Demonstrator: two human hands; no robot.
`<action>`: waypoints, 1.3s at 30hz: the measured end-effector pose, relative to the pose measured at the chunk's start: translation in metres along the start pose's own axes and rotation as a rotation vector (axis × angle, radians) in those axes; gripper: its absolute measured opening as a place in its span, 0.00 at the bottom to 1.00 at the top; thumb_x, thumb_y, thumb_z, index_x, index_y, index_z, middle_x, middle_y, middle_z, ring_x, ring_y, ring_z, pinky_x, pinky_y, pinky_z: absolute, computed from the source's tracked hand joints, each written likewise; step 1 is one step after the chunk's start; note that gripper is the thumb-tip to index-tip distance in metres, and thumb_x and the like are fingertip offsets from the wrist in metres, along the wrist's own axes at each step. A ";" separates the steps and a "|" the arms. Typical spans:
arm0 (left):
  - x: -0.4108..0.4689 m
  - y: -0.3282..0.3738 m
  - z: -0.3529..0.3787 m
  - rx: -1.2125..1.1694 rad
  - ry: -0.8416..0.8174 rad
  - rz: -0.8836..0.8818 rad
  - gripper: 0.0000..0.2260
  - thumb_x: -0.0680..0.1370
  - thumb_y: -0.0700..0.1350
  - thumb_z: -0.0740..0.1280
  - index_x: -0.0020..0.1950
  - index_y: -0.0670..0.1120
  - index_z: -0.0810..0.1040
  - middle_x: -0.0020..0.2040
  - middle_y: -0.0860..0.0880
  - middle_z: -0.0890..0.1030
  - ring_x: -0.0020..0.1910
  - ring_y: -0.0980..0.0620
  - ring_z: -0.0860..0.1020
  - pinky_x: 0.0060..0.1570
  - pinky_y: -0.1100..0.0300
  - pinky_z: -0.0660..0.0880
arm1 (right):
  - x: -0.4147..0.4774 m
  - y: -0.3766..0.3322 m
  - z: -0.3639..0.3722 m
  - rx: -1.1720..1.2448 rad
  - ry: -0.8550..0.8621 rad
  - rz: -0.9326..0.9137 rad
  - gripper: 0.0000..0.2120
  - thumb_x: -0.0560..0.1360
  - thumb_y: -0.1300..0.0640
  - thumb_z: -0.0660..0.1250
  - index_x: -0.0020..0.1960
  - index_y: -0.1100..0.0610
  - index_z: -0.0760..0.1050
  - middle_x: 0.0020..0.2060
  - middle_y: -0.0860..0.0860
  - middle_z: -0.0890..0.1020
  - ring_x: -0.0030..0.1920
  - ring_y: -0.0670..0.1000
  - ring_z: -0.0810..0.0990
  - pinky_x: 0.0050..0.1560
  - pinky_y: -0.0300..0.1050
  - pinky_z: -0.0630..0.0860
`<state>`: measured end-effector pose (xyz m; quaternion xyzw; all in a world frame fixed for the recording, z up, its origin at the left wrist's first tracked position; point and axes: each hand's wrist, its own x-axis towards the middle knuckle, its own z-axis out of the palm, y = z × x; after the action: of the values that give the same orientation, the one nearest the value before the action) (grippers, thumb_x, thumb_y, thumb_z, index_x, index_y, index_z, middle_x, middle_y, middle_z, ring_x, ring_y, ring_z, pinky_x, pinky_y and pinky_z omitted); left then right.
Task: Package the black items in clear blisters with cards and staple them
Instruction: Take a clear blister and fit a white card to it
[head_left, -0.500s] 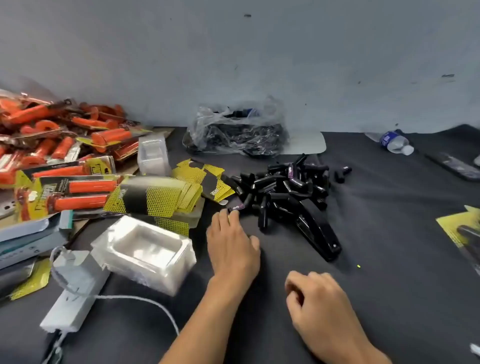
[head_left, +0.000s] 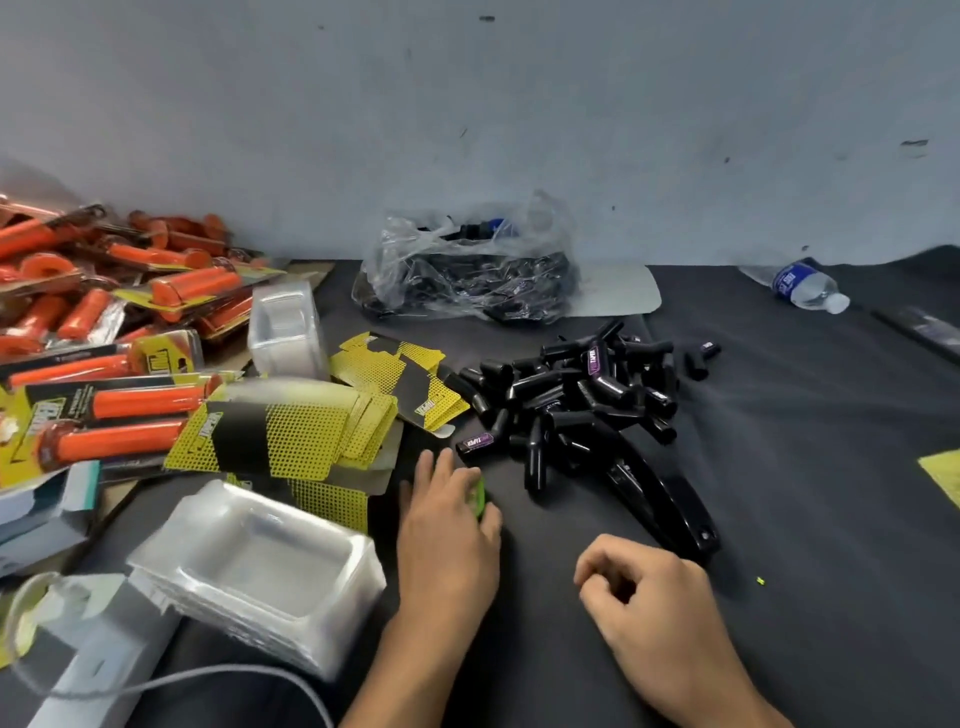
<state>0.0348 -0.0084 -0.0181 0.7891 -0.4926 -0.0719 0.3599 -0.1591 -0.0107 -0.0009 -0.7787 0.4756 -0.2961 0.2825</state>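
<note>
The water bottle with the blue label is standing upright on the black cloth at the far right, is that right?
No, the water bottle with the blue label lies on its side on the black cloth at the far right; the head view shows it.

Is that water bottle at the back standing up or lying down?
Lying down. The water bottle rests on its side on the black table, its white cap pointing right.
</note>
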 end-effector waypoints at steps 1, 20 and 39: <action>0.000 -0.001 0.000 0.023 0.017 -0.006 0.19 0.78 0.44 0.71 0.69 0.49 0.80 0.79 0.49 0.69 0.82 0.50 0.58 0.80 0.53 0.57 | -0.001 -0.001 -0.002 0.030 0.006 0.006 0.11 0.70 0.64 0.70 0.36 0.48 0.77 0.24 0.47 0.75 0.26 0.44 0.70 0.30 0.32 0.66; -0.020 0.038 -0.023 0.029 0.082 0.147 0.36 0.69 0.28 0.63 0.76 0.50 0.73 0.76 0.52 0.72 0.77 0.53 0.66 0.77 0.62 0.59 | -0.007 0.010 -0.005 0.088 -0.013 -0.045 0.08 0.72 0.61 0.69 0.39 0.49 0.75 0.25 0.45 0.75 0.28 0.46 0.72 0.31 0.36 0.67; 0.047 -0.043 -0.213 0.377 -0.100 -0.093 0.19 0.75 0.39 0.75 0.63 0.55 0.84 0.57 0.48 0.85 0.55 0.45 0.81 0.58 0.49 0.80 | 0.093 -0.157 0.079 -0.113 -0.162 -0.466 0.27 0.80 0.63 0.68 0.75 0.44 0.72 0.77 0.44 0.69 0.81 0.50 0.57 0.81 0.48 0.56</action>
<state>0.1892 0.0697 0.1214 0.8598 -0.4777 -0.0339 0.1773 0.0237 -0.0217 0.0780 -0.9031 0.2748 -0.2626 0.2000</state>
